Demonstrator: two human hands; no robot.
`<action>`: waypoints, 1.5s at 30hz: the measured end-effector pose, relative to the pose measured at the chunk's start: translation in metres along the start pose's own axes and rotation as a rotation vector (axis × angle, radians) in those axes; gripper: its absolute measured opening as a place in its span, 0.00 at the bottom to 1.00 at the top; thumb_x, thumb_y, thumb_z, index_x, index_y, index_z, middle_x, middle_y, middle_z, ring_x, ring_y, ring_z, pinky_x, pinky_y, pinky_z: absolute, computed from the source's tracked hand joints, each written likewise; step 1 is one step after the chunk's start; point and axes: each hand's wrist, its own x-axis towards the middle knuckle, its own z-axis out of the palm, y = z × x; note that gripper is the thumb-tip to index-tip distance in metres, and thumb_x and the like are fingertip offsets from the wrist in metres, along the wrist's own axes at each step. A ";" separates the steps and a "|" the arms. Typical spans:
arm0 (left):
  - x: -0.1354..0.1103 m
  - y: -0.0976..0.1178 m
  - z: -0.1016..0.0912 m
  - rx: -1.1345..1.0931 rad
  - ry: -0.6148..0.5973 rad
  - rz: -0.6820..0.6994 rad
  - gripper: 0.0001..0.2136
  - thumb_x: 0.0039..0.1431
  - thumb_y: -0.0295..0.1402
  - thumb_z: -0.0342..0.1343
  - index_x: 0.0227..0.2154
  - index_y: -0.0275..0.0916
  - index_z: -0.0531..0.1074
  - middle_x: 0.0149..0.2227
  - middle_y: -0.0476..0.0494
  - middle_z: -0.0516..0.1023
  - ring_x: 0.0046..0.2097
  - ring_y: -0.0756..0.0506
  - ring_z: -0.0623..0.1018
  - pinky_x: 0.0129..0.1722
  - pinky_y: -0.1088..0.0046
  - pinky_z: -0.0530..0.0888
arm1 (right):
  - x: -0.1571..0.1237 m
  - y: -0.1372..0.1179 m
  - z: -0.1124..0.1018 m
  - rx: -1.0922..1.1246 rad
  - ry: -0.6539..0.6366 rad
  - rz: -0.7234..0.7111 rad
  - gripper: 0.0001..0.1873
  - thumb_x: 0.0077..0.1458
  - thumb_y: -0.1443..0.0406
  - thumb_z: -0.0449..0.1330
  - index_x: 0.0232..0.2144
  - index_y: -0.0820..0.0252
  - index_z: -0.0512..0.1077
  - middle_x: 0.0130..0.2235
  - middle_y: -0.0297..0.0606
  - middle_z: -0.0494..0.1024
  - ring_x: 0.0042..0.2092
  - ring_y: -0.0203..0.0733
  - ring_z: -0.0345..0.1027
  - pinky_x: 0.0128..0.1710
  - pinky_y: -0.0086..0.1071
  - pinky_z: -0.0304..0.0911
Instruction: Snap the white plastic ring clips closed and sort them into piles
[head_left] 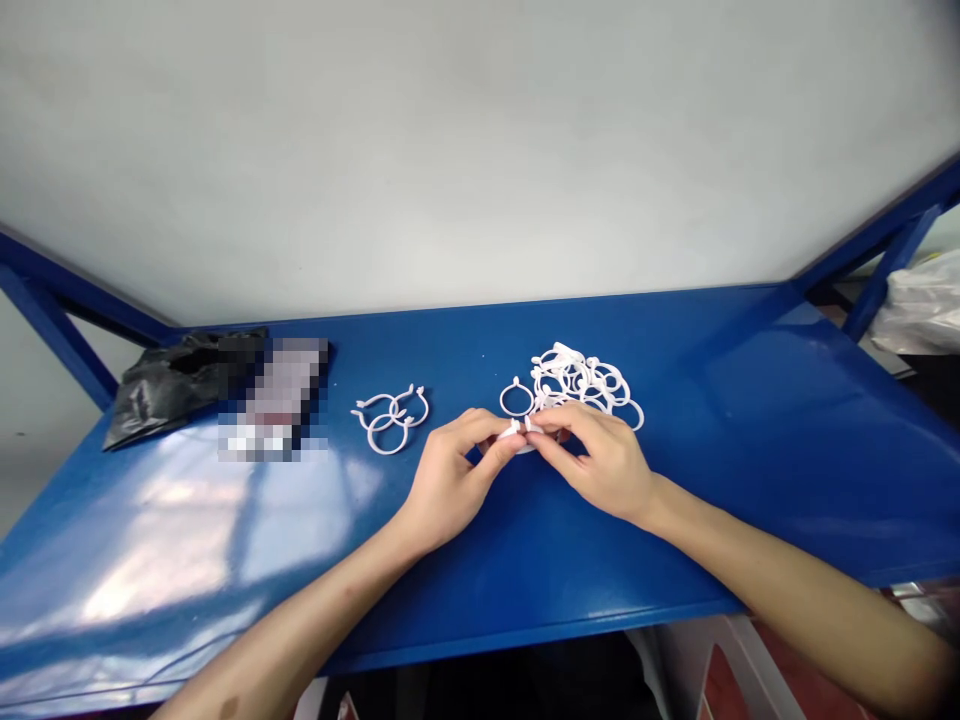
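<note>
Over the blue table, both hands pinch one white plastic ring (pixel 513 430) between thumbs and fingertips. The ring is parted at the top, with a small gap between its two knobbed ends. My left hand (pixel 454 470) grips the left end, and my right hand (pixel 609 462) has the right end; fingers cover much of the ring. Just behind my right hand lies a loose heap of several similar white rings (pixel 571 356), most of which look closed. One single ring (pixel 516 414) rests at the heap's left side. Left of my left hand, three opened rings (pixel 388 452) overlap one another.
A black plastic bag (pixel 161 390) lies at the table's far left, beside a blurred-out flat object (pixel 281 390). The blue table (pixel 750 420) meets a pale wall (pixel 480 150) behind. Blue frame bars (pixel 892 265) stand at both sides, with clear plastic wrapping (pixel 922 300) beyond the right one.
</note>
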 end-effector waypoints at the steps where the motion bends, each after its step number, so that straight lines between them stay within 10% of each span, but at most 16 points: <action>1: 0.000 -0.001 0.000 -0.009 0.011 -0.019 0.09 0.67 0.37 0.56 0.39 0.41 0.80 0.34 0.47 0.80 0.35 0.49 0.76 0.36 0.74 0.72 | 0.000 0.000 0.000 -0.013 0.016 0.015 0.03 0.65 0.67 0.61 0.42 0.57 0.73 0.37 0.36 0.83 0.36 0.37 0.78 0.35 0.30 0.75; 23: -0.003 -0.003 -0.001 0.292 0.063 0.274 0.09 0.65 0.23 0.53 0.38 0.40 0.77 0.31 0.48 0.81 0.32 0.50 0.78 0.33 0.76 0.74 | -0.003 -0.001 -0.001 0.080 -0.083 -0.196 0.06 0.65 0.72 0.58 0.40 0.61 0.75 0.34 0.37 0.82 0.36 0.38 0.75 0.36 0.33 0.73; 27: 0.012 -0.013 -0.023 0.568 -0.036 0.333 0.07 0.67 0.34 0.55 0.41 0.42 0.79 0.37 0.44 0.83 0.38 0.44 0.78 0.41 0.66 0.76 | 0.002 0.010 -0.002 -0.116 -0.076 -0.190 0.07 0.66 0.70 0.58 0.40 0.60 0.77 0.36 0.38 0.82 0.38 0.40 0.75 0.38 0.35 0.73; 35: 0.024 -0.053 -0.088 1.098 0.032 0.005 0.12 0.61 0.31 0.51 0.42 0.40 0.78 0.39 0.35 0.82 0.41 0.33 0.76 0.39 0.56 0.71 | 0.012 0.036 -0.015 -0.395 0.026 0.031 0.11 0.68 0.62 0.57 0.39 0.57 0.79 0.41 0.38 0.80 0.34 0.36 0.74 0.29 0.30 0.69; 45: 0.026 -0.026 -0.062 0.944 0.260 0.111 0.08 0.65 0.35 0.56 0.40 0.43 0.79 0.36 0.43 0.83 0.39 0.39 0.77 0.40 0.60 0.68 | 0.006 0.009 -0.007 -0.258 -0.001 -0.164 0.08 0.66 0.66 0.59 0.39 0.59 0.79 0.37 0.38 0.81 0.36 0.37 0.76 0.34 0.30 0.73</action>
